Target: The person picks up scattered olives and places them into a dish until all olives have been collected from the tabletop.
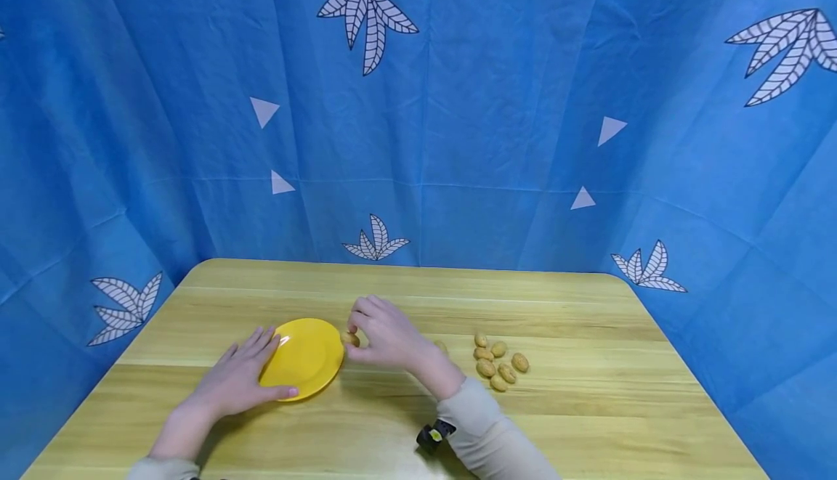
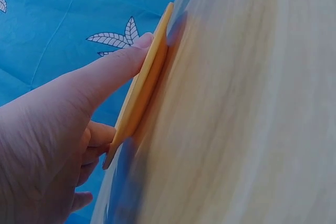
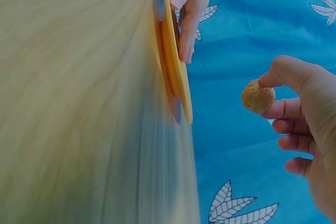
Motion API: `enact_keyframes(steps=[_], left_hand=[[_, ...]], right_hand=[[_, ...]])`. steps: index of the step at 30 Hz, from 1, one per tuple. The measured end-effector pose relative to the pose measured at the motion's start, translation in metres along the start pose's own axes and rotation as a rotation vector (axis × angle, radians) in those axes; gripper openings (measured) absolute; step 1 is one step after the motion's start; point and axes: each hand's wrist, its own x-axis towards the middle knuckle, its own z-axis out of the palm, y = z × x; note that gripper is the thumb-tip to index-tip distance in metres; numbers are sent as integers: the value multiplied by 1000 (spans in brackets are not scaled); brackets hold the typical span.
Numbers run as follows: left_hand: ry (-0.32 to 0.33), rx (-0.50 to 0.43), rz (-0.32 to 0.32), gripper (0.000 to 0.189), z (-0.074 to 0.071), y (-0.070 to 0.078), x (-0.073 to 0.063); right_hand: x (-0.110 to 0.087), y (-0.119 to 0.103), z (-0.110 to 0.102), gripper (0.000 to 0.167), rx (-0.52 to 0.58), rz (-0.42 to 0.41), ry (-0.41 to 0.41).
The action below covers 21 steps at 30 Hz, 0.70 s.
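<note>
My right hand [image 1: 386,335] pinches a small tan roundish thing [image 3: 258,97], like a walnut or small potato, between thumb and fingertips. It is held just right of the yellow plate [image 1: 304,364], above the table; the other fingers are bent loosely. My left hand [image 1: 238,378] rests on the plate's left side, thumb on the near rim and fingers fairly straight along the far left rim. In the left wrist view, the thumb lies on the rim of the plate [image 2: 139,98]. The plate sits flat, its bare inside showing.
Several similar tan pieces [image 1: 485,368] lie grouped on the wooden table [image 1: 621,393], right of the right forearm. One more piece [image 1: 441,347] is partly hidden behind that forearm. A blue patterned curtain [image 1: 497,102] hangs behind the table. A black strap device [image 1: 434,435] is on the right wrist.
</note>
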Motion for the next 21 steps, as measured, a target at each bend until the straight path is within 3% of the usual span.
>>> enact_keyframes(steps=[12, 21], left_hand=[[-12, 10, -3, 104, 1, -1, 1], [-6, 10, 0, 104, 2, -2, 1]], right_hand=[[16, -4, 8, 14, 4, 58, -45], [31, -8, 16, 15, -13, 30, -64]])
